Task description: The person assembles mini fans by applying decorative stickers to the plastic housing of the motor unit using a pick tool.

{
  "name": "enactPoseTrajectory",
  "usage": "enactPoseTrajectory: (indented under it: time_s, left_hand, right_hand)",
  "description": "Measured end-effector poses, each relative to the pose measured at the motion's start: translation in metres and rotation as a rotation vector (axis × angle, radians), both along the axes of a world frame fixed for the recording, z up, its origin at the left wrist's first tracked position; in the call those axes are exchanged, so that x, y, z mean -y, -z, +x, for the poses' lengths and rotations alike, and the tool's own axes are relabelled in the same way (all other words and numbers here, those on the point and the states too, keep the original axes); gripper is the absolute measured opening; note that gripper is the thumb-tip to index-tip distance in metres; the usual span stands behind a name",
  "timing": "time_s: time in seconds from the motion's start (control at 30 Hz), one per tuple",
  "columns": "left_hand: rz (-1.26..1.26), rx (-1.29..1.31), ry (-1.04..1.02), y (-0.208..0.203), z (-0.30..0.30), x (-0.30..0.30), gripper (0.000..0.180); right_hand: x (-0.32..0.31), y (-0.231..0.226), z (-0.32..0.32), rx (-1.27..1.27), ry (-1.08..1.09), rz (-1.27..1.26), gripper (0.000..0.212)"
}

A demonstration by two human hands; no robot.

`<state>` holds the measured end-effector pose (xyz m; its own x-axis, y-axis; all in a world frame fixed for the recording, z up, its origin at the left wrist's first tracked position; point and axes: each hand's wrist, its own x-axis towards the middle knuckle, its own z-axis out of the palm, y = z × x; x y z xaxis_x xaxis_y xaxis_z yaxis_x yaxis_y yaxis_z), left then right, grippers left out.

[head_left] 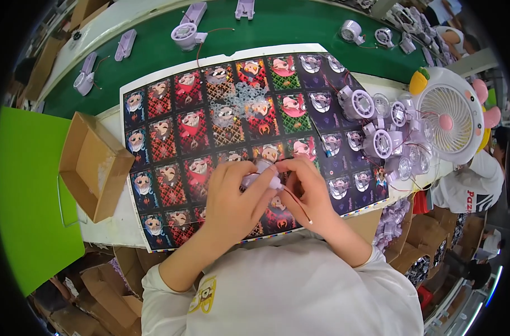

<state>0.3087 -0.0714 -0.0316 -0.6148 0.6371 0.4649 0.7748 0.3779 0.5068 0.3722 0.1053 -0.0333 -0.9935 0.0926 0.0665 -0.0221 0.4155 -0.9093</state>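
Note:
Over the middle of the printed sheet (190, 171), my left hand (232, 196) and my right hand (308, 193) are close together. Both are closed on a small lilac fan housing (275, 183), with a clear rounded part by the left fingers. A thin reddish wire (297, 204) trails from it below my right fingers. My fingers hide much of the piece. Just beyond my hands, a loose heap of small clear pieces (246, 101) lies on the sheet. To the right, several similar lilac housings (378, 143) are piled with their wires.
An open cardboard box (70, 159) sits at the left, beside a bright green panel (34, 196). A white animal-shaped fan (448, 115) stands at the right. Across the far side runs a green conveyor belt (288, 33) carrying lilac parts. Cardboard cartons (422, 235) stand lower right.

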Motion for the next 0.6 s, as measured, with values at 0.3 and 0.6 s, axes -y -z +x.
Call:
enactPoseTrajectory:
  time_s: [0.3,0.6]
  left_hand:
    - [0.243,0.211,-0.066,0.029,-0.007,-0.019,0.046]
    - [0.328,0.39,0.072,0.031,-0.015,-0.028,0.045]
  right_hand:
    - [0.009,-0.015,-0.007,-0.03,-0.06,0.028,0.022]
    - [-0.003,-0.02,-0.025,-0.259,-0.093,0.225,0.02]
